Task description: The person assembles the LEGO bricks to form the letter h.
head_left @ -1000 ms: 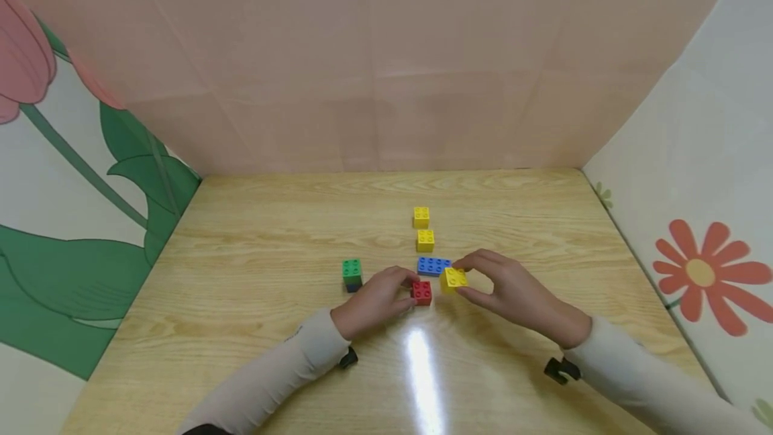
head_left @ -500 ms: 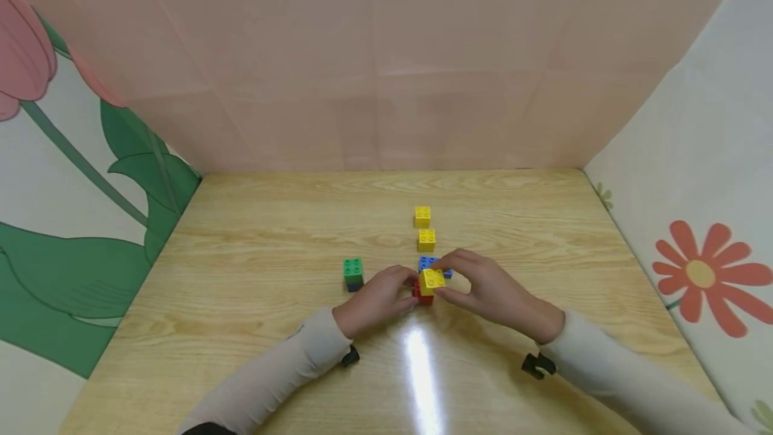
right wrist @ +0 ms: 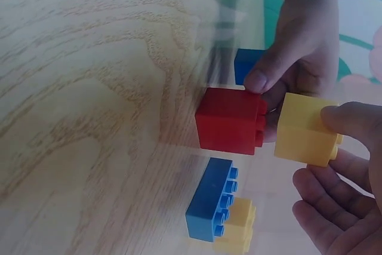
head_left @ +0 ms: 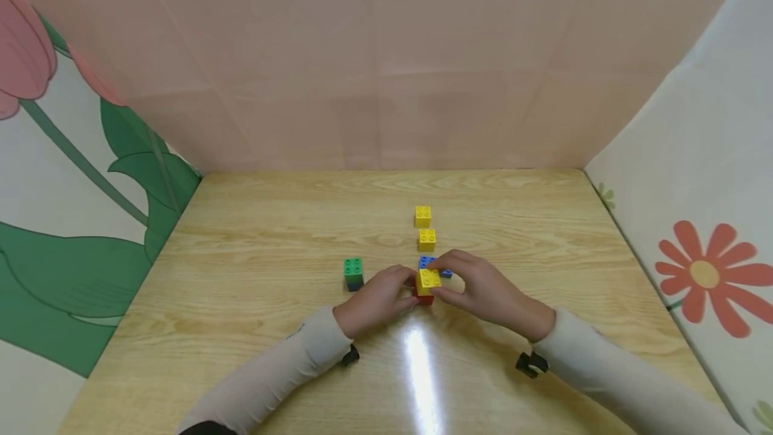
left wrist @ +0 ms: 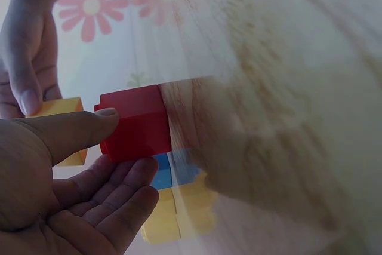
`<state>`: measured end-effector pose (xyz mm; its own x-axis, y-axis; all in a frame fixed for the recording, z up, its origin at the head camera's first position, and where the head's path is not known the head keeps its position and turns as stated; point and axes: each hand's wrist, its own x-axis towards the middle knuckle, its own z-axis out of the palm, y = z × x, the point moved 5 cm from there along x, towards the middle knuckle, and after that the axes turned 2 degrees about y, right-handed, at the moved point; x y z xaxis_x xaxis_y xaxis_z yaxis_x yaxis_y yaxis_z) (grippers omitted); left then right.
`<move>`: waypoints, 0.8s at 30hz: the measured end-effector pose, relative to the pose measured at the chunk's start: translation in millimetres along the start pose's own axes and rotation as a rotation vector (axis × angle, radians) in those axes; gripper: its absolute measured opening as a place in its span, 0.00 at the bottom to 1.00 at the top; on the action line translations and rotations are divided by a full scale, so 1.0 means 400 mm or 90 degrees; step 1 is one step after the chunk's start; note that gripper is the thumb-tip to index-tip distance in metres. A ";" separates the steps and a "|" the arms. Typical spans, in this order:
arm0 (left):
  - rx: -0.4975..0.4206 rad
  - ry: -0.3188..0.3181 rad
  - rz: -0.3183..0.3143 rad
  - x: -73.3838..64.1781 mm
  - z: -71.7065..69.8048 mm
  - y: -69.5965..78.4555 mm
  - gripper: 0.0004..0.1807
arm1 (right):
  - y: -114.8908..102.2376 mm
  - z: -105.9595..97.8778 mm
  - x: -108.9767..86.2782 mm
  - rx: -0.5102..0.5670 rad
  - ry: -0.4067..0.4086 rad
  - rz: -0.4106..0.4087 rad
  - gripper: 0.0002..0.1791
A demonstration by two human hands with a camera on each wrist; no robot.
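"A pinkish wall [head_left: 362,72] backs a wood-grained table [head_left: 272,233] on my feed. What do you have at the grip?"

"I have the right hand [head_left: 495,297] clamped on a yellow brick [right wrist: 301,126], thumb and fingers on opposite sides, studs up. It hangs just above the red brick [right wrist: 227,120]; my right wrist view shows a narrow gap between them."

"And the left hand [head_left: 374,297]?"

"It pinches the red brick, thumb on one side, fingers on the other. That brick stands on the table."

"How would they handle?"

"Light and stiff, I'd judge: hard plastic, not fragile, perhaps slick on the flat faces. I'd hold each by two opposite sides, leaving studs and underside free."

"Farther out?"

"I see a long blue brick [right wrist: 210,198] near the red one, with a second yellow brick [head_left: 427,240] and a third yellow brick [head_left: 423,215] beyond. Past the left wrist, a green brick [head_left: 353,268] sits on a dark blue brick [head_left: 354,285]."
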<state>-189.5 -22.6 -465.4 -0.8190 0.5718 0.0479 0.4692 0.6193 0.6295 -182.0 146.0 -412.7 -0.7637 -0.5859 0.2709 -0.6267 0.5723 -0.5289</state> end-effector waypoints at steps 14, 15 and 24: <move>0.005 -0.010 0.000 0.004 0.003 -0.004 0.17 | 0.007 0.014 0.002 0.002 -0.002 0.000 0.19; 0.006 -0.010 0.001 0.004 0.003 -0.005 0.17 | 0.007 0.014 0.002 0.003 -0.002 0.001 0.19; -0.002 -0.013 0.002 0.004 0.001 -0.007 0.17 | 0.010 0.017 0.003 0.007 -0.006 0.002 0.19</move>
<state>-192.1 -23.0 -467.6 -0.8105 0.5848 0.0342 0.4711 0.6161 0.6313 -184.2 143.8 -419.9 -0.7646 -0.5889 0.2619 -0.6221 0.5684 -0.5384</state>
